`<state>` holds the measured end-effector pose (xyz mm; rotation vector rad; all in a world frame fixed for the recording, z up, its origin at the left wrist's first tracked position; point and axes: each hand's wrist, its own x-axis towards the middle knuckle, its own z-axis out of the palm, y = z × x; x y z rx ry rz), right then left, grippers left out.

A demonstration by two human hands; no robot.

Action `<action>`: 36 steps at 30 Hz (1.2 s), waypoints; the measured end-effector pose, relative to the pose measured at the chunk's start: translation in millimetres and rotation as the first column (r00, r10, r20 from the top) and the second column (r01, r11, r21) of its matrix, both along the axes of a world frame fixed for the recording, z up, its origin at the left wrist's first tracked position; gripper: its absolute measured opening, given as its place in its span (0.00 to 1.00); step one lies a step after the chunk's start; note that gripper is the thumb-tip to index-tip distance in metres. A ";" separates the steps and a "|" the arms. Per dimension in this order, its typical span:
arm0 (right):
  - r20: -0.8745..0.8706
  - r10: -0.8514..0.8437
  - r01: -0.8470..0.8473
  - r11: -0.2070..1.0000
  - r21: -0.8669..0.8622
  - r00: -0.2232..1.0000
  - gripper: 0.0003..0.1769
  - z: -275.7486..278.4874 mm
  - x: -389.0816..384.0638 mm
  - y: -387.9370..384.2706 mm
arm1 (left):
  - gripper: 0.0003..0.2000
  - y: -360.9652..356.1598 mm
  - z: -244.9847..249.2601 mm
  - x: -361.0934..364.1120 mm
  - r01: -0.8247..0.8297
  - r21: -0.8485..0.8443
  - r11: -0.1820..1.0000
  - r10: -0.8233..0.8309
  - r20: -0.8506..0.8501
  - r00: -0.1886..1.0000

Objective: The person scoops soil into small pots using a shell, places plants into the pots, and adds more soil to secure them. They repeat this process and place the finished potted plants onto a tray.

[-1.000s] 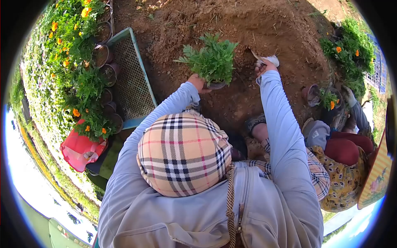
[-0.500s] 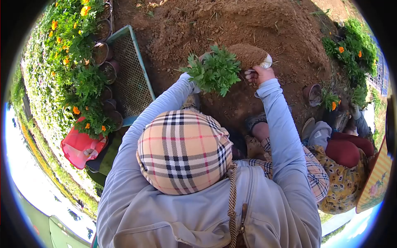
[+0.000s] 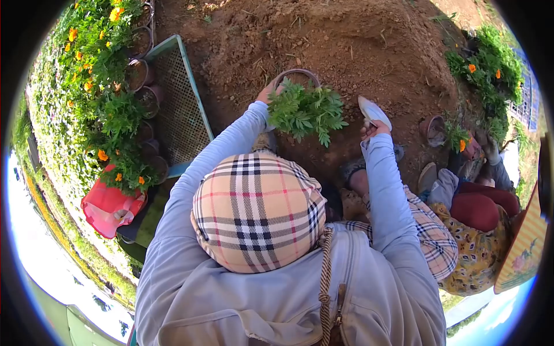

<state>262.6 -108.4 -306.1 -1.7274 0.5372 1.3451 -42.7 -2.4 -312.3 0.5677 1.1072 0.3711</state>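
A leafy green plant (image 3: 306,111) leans out of a round pot (image 3: 301,71), whose brown rim shows behind the leaves. My left hand (image 3: 268,92) grips the pot's left side, with its fingers partly hidden by the foliage. To the right of the plant, my right hand (image 3: 376,129) is closed around a hand trowel. The pale metal blade of the trowel (image 3: 374,111) is bare and points up and left, apart from the pot. Loose brown soil (image 3: 346,46) lies in front of both hands.
A green-edged mesh crate (image 3: 183,104) stands at left, beside potted orange marigolds (image 3: 124,109) and a red plastic container (image 3: 112,205). At right are another pot (image 3: 434,130), more marigolds (image 3: 490,75) and a seated co-worker (image 3: 476,213) close to my right arm.
The soil heaped on the trowel is gone from its blade. My right hand has drawn back slightly and turned the trowel upward. The plant has shifted right, and the pot's rim now shows.
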 end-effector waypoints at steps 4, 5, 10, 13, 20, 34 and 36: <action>0.040 -0.188 0.182 0.976 0.120 0.981 0.09 -10.6 37.5 19.8 | 0.17 -0.5 -0.1 3.5 -0.019 -0.003 1.000 0.019 -0.027 0.999; 0.098 -0.154 0.147 0.986 0.080 0.983 0.10 -2.1 34.6 26.7 | 0.16 -1.1 0.2 4.1 -0.025 -0.001 1.000 0.025 -0.032 0.999; 0.128 0.297 -0.317 0.930 0.187 0.946 0.13 37.5 -2.2 32.9 | 0.16 -7.7 -4.8 6.1 -0.083 0.035 0.996 0.085 -0.032 0.996; 0.359 0.566 -0.665 0.691 0.285 0.742 0.13 73.3 -60.6 43.9 | 0.15 -16.7 -6.2 6.9 -0.166 0.092 0.982 0.168 -0.016 0.986; 0.549 0.533 -0.753 0.571 0.328 0.644 0.12 82.1 -64.3 46.5 | 0.14 -53.6 9.4 -50.0 -0.584 0.079 0.808 0.578 0.079 0.812; 0.429 0.630 -0.728 0.677 0.104 0.647 0.13 32.9 -45.6 -3.5 | 0.09 -71.0 -38.5 -277.2 -0.999 -0.035 -0.038 0.997 -0.068 -0.035; 0.428 0.630 -0.723 0.685 0.087 0.648 0.12 34.0 -44.2 -5.2 | 0.06 -67.6 -50.0 -285.2 -0.999 -0.003 -0.034 0.998 -0.056 -0.034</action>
